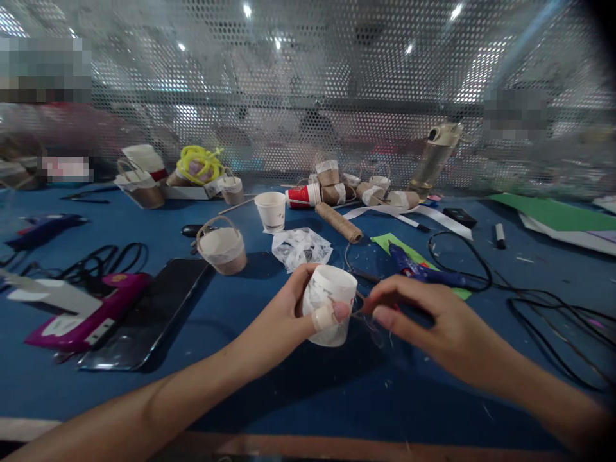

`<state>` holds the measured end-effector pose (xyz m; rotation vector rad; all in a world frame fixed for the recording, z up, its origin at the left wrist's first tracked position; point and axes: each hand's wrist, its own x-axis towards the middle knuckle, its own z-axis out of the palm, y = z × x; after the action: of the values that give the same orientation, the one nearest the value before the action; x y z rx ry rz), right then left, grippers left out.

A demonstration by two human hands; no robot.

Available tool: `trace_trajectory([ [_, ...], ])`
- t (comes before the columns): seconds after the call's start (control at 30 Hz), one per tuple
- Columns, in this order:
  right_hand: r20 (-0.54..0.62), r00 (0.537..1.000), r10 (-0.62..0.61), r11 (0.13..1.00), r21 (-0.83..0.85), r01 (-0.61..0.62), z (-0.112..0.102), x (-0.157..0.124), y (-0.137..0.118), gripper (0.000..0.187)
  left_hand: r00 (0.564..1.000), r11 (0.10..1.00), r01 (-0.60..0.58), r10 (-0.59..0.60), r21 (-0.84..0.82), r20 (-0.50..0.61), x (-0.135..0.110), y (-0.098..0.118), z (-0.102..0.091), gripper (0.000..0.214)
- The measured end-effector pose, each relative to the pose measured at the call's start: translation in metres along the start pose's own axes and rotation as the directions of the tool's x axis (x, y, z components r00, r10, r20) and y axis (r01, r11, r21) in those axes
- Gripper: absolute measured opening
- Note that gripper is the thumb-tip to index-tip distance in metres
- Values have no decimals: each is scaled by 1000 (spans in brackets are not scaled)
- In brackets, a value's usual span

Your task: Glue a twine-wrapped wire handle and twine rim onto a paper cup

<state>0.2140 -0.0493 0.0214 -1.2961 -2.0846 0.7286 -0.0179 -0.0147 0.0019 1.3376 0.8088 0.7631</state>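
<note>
In the middle of the head view, my left hand (312,314) is wrapped around a white paper cup (332,337), with a bandage on the thumb that presses the cup's near side. Whitish wrapping covers part of the cup's wall. Just right of the cup, my right hand (423,314) is closed at the fingertips on a thin piece of brown twine (359,303) that touches the cup's side. Beyond the hands lie a spool of twine (338,222) and crumpled white tissue (301,249). A blue glue gun (423,269) rests behind my right hand on green paper.
A small twine-handled basket (224,250), a phone (154,314) and a magenta tool (96,311) lie leftward. A white cup (270,210), a red cup (303,196) and several wrapped cups stand farther back. Black cables (553,333) curl at right; a bottle (436,157) stands by the perforated screen.
</note>
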Motion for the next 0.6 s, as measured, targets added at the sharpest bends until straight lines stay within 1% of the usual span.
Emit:
trace_trajectory([
  [0.03,34,999,-5,997,72,2,8,0,-7,12,1000,1000,-3,3,8,-8,0,0,0,40],
  [0.1,43,999,6,982,186,-14,20,1,-15,14,1000,1000,-12,13,20,-17,-1,-1,0,39],
  [0.17,18,1000,-1,974,224,-3,25,3,-15,10,999,999,-32,32,26,-12,0,-3,0,41],
  [0.27,-54,998,-20,981,191,30,27,5,-11,2,998,998,-55,55,12,10,1,-5,-1,51],
  [0.33,-100,995,-23,987,158,38,27,5,-8,3,998,998,-54,54,15,31,1,-4,-1,55],
  [0.5,-198,978,-68,990,111,91,22,1,-4,6,996,998,-57,54,42,66,0,1,1,44],
  [0.6,-212,974,-75,986,128,104,20,-2,-4,8,997,999,-15,12,42,72,-1,5,3,39],
])
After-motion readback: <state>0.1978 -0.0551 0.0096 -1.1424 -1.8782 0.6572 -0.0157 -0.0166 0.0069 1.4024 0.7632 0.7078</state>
